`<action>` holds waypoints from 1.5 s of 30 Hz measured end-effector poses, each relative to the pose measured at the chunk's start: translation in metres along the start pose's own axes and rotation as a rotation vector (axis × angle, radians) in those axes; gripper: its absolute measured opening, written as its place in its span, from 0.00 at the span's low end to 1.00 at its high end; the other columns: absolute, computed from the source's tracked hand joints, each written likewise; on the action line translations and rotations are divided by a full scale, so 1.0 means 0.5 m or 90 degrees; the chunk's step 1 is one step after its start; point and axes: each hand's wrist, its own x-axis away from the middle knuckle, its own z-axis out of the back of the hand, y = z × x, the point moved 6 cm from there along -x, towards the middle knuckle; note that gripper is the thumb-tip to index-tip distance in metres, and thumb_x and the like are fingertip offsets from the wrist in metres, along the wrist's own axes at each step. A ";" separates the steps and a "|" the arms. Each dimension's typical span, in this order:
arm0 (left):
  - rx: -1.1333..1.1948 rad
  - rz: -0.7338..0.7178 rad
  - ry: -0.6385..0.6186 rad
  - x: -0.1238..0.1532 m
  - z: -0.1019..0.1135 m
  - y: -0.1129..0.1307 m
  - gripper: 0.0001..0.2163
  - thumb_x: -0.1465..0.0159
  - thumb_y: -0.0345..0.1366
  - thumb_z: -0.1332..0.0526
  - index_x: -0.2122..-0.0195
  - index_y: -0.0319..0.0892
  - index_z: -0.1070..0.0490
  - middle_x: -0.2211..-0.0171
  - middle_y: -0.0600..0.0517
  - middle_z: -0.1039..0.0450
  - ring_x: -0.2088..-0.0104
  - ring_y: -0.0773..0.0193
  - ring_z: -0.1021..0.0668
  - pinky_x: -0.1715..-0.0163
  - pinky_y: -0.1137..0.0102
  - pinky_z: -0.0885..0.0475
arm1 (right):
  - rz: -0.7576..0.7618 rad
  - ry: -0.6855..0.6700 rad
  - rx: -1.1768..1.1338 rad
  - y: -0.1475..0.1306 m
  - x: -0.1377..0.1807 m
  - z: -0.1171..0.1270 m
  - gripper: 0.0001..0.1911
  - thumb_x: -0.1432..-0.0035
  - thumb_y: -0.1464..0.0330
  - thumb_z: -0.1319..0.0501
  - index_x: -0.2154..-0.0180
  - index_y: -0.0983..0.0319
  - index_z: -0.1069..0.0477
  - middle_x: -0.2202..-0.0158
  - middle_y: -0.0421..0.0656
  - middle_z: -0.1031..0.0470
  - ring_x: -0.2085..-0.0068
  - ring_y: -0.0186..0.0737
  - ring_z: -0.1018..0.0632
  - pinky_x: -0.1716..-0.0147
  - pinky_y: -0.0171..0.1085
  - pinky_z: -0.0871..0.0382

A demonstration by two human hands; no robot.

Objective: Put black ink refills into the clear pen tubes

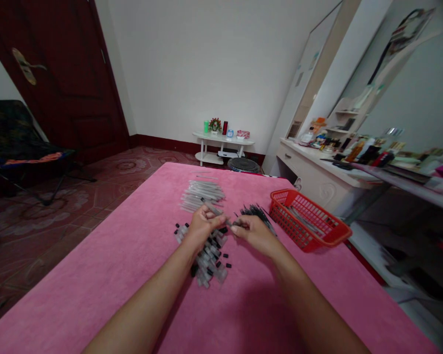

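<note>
My left hand [203, 223] is closed around a greyish pen barrel [214, 209] with a black end pointing away from me. Close to its near end, my right hand [254, 230] is in a pinch, its fingertips on a small dark piece too blurred to name. Below the hands lies a heap of clear pen caps [209, 258] and small black plugs [228, 265]. Beyond my left hand is a stack of pale translucent pen tubes [205, 191]. A bundle of thin dark, pointed sticks like pen refills [256, 212] rests past my right hand.
A red plastic basket [310, 241] holding some thin grey sticks stands at the right on the pink-covered table [133, 260]. A dresser [317, 169] with bottles is farther right. A folding chair [29, 142] stands left, and a small white table [223, 139] by the wall.
</note>
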 end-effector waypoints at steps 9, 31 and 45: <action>-0.278 -0.191 0.055 -0.027 0.043 0.066 0.16 0.45 0.42 0.38 0.58 0.39 0.27 0.60 0.46 0.23 0.59 0.59 0.22 0.62 0.69 0.28 | 0.050 0.268 0.270 -0.044 0.028 0.172 0.13 0.46 0.64 0.45 0.66 0.62 0.25 0.73 0.43 0.24 0.70 0.38 0.26 0.72 0.33 0.38; -1.028 -0.123 0.058 -0.059 0.178 0.029 0.12 0.45 0.33 0.40 0.60 0.50 0.25 0.56 0.51 0.28 0.56 0.58 0.26 0.59 0.70 0.32 | -0.122 0.157 0.568 0.049 0.004 0.103 0.09 0.49 0.65 0.39 0.65 0.58 0.24 0.65 0.44 0.22 0.62 0.42 0.23 0.67 0.34 0.37; -1.099 -0.121 0.084 -0.045 0.163 0.044 0.07 0.43 0.36 0.41 0.66 0.49 0.23 0.61 0.48 0.26 0.59 0.54 0.26 0.64 0.66 0.33 | -0.146 0.137 0.670 0.056 0.009 0.068 0.08 0.46 0.69 0.43 0.68 0.62 0.26 0.66 0.52 0.22 0.63 0.47 0.22 0.69 0.37 0.36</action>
